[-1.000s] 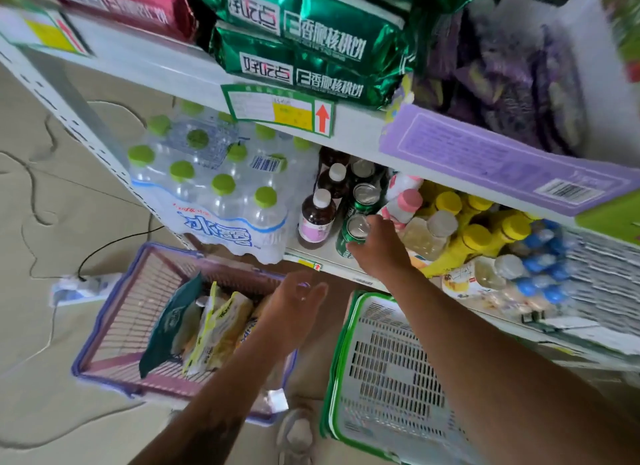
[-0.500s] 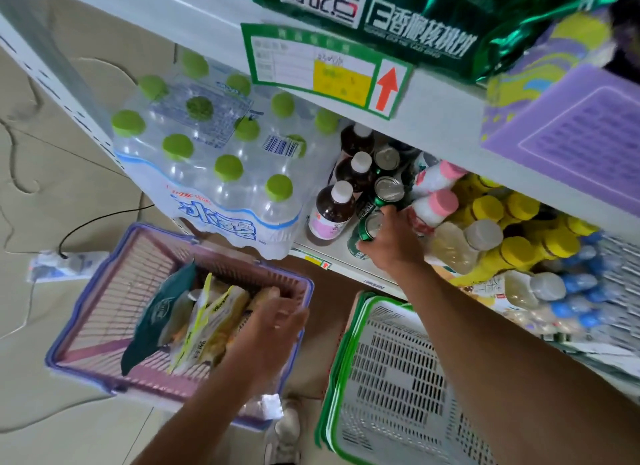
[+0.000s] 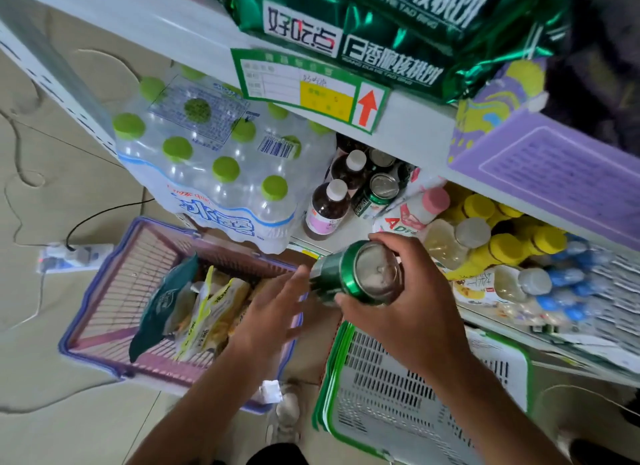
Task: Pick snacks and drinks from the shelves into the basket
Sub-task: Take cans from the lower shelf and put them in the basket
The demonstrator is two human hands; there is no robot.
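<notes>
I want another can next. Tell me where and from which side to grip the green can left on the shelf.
Grip the can round its upper body, just below the rim, coming from the front and above. It leans with its top toward the aisle; the brown bottle stands close on its left and the pink-capped bottle on its right, so the sides look tight.

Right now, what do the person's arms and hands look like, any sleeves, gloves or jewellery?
Both forearms are bare as far as the frame shows, with no sleeve in view. The left hand and the right hand wear no gloves. No rings, watch or wristband can be seen on either.
</notes>
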